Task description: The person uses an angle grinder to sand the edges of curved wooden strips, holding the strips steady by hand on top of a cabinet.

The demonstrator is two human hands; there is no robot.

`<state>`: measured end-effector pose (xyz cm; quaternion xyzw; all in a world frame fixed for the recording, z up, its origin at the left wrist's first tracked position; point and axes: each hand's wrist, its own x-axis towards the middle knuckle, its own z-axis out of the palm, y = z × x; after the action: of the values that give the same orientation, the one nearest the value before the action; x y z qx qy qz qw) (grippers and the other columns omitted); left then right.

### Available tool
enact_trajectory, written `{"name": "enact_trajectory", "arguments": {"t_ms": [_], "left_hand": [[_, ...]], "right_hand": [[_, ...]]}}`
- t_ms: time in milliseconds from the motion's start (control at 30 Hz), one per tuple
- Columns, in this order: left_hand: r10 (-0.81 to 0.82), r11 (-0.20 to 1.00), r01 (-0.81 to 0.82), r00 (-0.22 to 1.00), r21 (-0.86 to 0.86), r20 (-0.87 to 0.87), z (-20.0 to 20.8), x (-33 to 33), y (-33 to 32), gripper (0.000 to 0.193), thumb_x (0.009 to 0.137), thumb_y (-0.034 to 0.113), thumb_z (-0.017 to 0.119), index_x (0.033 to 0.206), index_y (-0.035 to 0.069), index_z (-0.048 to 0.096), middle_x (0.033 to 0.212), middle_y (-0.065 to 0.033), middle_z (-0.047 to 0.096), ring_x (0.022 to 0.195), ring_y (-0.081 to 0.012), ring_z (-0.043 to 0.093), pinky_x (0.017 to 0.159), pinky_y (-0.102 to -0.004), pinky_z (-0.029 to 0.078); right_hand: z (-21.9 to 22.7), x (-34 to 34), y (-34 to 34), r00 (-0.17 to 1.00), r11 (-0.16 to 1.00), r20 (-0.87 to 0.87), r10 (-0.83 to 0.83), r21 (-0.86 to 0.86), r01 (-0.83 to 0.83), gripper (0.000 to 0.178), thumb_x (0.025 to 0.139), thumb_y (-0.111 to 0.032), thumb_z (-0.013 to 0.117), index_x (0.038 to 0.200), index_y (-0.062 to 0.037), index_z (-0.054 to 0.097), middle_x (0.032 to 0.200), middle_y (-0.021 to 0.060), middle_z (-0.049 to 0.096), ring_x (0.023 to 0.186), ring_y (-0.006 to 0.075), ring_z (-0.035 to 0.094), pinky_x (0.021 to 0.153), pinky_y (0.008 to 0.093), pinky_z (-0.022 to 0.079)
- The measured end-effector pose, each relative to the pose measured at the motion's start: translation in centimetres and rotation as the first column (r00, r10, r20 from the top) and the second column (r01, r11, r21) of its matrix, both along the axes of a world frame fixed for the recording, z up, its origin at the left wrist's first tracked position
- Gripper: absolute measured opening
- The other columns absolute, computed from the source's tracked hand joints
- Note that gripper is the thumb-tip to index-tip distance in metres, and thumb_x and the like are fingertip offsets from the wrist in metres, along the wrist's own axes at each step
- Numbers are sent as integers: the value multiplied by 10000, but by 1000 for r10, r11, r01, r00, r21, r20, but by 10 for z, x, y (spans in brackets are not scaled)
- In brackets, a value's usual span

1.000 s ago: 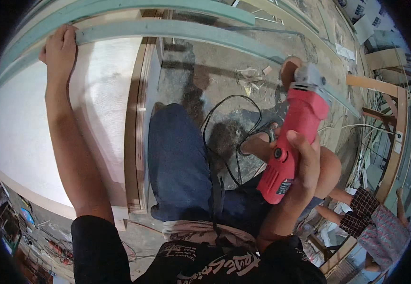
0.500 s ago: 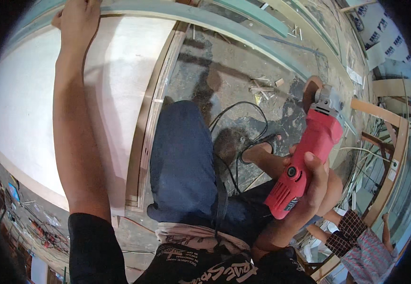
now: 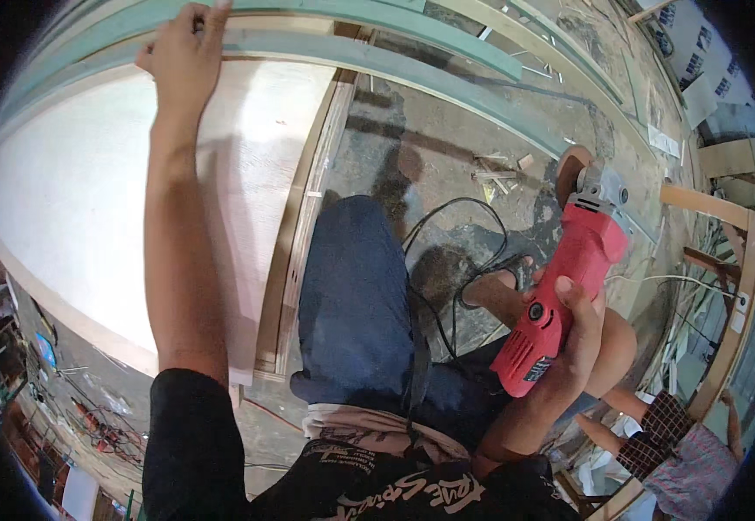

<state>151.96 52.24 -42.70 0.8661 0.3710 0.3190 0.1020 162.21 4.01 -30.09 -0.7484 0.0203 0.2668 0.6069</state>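
Observation:
My right hand [image 3: 579, 334] is wrapped round the red body of an angle grinder [image 3: 569, 269]. Its grey metal head carries a brown disc [image 3: 573, 174], which points away from me over the floor. At the far left, my left hand [image 3: 185, 65] grips a pale green wooden plank [image 3: 308, 48], thumb and fingers bent at its edges. Below that forearm lies a large panel with a whitish face [image 3: 73, 200] and a wooden frame edge [image 3: 295, 252]. The plank runs along the panel's far side.
More green planks [image 3: 473, 56] lie beyond. A black cable [image 3: 447, 204] loops on the stained floor beside my foot [image 3: 495, 291]. Wood scraps [image 3: 499, 174] are scattered there. At right stand a wooden frame [image 3: 747, 269] and another person [image 3: 690, 460] in a checked garment.
The view has shifted, so most things sit further right and lower. My left hand has moved slightly right along the plank. The grinder stays in my right hand, at nearly the same place.

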Motion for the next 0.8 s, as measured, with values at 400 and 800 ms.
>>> {"name": "enact_trajectory", "arguments": {"t_ms": [400,800], "left_hand": [[-211,975,219,958,-24,194,1,2,-30,267,994,339,639,969,85,717,873,-93,724,886,-276,661,926,-426,395],[-89,977,110,989,-183,118,20,3,-52,175,837,295,758,860,121,764,754,-56,704,742,-219,680,683,-348,523]], "right_hand": [[-16,-12,11,988,985,49,143,89,-147,388,825,-125,777,1132,10,582,881,75,669,692,162,670,623,307,545],[-28,-37,66,936,921,-38,351,195,-338,432,811,-26,772,1162,-4,521,873,65,641,667,148,661,595,300,551]]}}
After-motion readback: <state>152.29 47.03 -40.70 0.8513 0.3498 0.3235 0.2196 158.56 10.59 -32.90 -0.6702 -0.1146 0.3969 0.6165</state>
